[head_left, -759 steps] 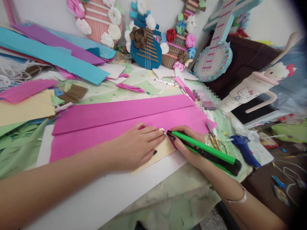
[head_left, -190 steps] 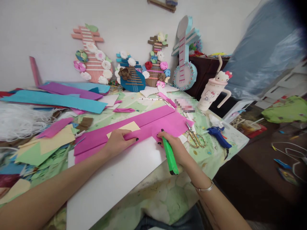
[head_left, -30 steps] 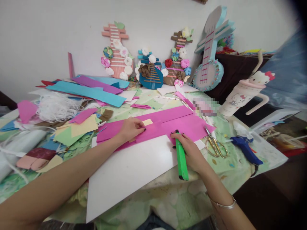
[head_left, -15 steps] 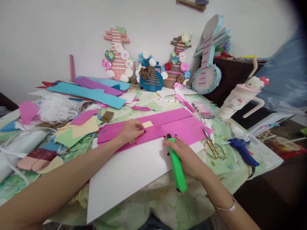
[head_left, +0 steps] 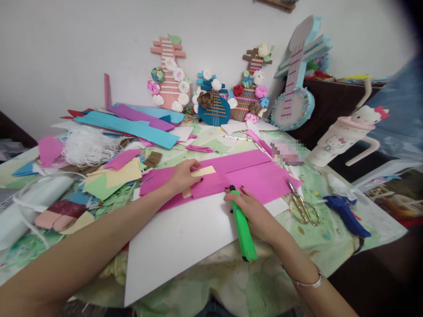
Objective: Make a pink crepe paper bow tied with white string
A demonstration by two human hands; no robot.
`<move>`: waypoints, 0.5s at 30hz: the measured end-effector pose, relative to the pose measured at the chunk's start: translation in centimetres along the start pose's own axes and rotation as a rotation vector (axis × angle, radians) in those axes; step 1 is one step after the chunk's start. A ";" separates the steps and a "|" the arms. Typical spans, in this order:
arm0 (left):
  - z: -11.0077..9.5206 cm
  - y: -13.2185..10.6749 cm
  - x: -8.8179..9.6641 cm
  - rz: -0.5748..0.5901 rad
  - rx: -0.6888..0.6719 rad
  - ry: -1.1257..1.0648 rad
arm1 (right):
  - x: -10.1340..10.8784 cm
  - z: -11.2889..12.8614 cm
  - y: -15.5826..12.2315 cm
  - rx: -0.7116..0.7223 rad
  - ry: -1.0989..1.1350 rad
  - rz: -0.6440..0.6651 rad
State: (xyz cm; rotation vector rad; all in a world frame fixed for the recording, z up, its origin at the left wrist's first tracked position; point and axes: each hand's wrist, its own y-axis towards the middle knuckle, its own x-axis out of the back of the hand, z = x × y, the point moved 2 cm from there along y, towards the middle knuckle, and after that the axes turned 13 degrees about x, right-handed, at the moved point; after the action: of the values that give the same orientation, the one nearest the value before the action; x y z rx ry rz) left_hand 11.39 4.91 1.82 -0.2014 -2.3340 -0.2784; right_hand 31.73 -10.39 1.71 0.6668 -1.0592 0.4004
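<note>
My left hand (head_left: 183,177) is closed, thumb and fingers pinching a cream paper strip (head_left: 207,171) that lies over the bright pink paper (head_left: 261,180). Part of the strip is hidden under that hand, and its other end shows below the fingers. My right hand (head_left: 257,213) grips a green utility knife (head_left: 243,233), its handle pointing toward me. Its fingertips rest at the pink paper's near edge. Beneath the paper lies a white board (head_left: 175,237). Gold-handled scissors (head_left: 302,207) lie at the paper's right end.
Right of the scissors are a blue glue gun (head_left: 346,215) and a white tumbler (head_left: 339,138). At left are white string (head_left: 90,147), paper scraps (head_left: 114,176) and blue paper strips (head_left: 132,127). Decorated paper instruments (head_left: 213,110) stand along the wall.
My left hand has shifted slightly, and more of the cream strip shows beside its fingers. The right hand keeps its grip on the knife. The whole view has moved a little.
</note>
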 end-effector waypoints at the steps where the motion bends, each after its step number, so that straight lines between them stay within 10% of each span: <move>1: 0.1 0.1 0.1 0.030 0.017 -0.038 | 0.0 0.0 0.0 -0.002 0.005 0.001; 8: 1.4 1.5 1.5 0.090 0.066 -0.162 | 0.1 0.2 0.1 -0.012 0.012 0.011; 15: 0.0 0.9 3.5 -0.169 -0.301 0.079 | 0.1 0.1 0.2 -0.015 0.012 0.025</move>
State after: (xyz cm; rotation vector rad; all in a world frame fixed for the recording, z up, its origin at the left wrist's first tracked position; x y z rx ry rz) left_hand 9.20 5.94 4.42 -0.1359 -2.2257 -0.7101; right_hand 31.58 -10.31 1.91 0.6375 -1.0595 0.4175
